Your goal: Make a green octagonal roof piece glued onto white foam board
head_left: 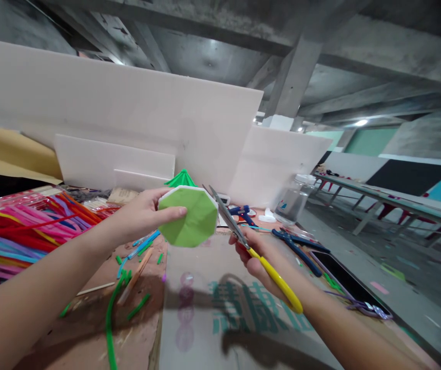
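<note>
My left hand [158, 213] grips a flat green octagon [195, 221] with a white edge, thumb on its front face and the other fingers behind it. My right hand [253, 254] is closed around scissors with yellow handles [276, 277]. Their metal blades [224, 208] point up and lie slightly parted beside the octagon's right edge; I cannot tell whether they touch it. Behind the octagon rises a pleated green cone-shaped piece [184, 178], its lower part hidden. Below both hands lies a printed cardboard sheet [197, 267].
Colourful pipe cleaners [39, 221] pile up at left. Green scraps [138, 307] litter the table. At right are pliers [297, 249], a phone [349, 280], a blue glue gun [240, 210] and a clear plastic bottle [294, 200]. White boards [128, 108] stand behind.
</note>
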`<state>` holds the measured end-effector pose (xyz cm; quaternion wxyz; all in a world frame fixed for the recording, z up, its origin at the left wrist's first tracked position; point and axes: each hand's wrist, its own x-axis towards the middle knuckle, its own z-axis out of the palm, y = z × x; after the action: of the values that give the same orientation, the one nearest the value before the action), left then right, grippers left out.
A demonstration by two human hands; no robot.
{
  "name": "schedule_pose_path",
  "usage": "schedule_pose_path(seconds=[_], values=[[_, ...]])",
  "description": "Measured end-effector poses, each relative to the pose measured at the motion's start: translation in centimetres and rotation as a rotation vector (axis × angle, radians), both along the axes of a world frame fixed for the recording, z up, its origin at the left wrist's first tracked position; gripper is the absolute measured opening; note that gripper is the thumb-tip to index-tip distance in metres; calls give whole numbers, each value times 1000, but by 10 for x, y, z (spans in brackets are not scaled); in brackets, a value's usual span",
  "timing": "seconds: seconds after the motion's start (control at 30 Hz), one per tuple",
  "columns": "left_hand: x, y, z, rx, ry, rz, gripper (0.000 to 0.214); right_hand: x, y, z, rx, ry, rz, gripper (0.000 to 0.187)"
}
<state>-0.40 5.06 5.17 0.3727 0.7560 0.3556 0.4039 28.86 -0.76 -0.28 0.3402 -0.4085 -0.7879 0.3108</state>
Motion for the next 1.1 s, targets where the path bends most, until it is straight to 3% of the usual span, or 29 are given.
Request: schedule_pose_path(seconds=[0.43, 0.67, 0.73, 0.83, 0.97, 1.1], values=[[-1, 1, -2, -49, -12, -44, 36, 2, 7, -3, 3, 49, -35, 78], [-2, 3, -5, 8, -47, -95, 32, 0, 9, -6, 71, 89, -122, 80], [-1, 1, -7, 132, -62, -107, 23, 0, 8, -4, 74, 120, -131, 74], [2, -3, -7, 445, -85, -117, 13, 2, 9, -2, 73, 179, -123, 63], [3, -11, -3, 857, -58, -48, 29, 4, 13, -2, 83, 244, -107, 59], [4, -19, 0, 1083, 33, 28, 30, 3, 11, -3, 92, 255, -97, 59]])
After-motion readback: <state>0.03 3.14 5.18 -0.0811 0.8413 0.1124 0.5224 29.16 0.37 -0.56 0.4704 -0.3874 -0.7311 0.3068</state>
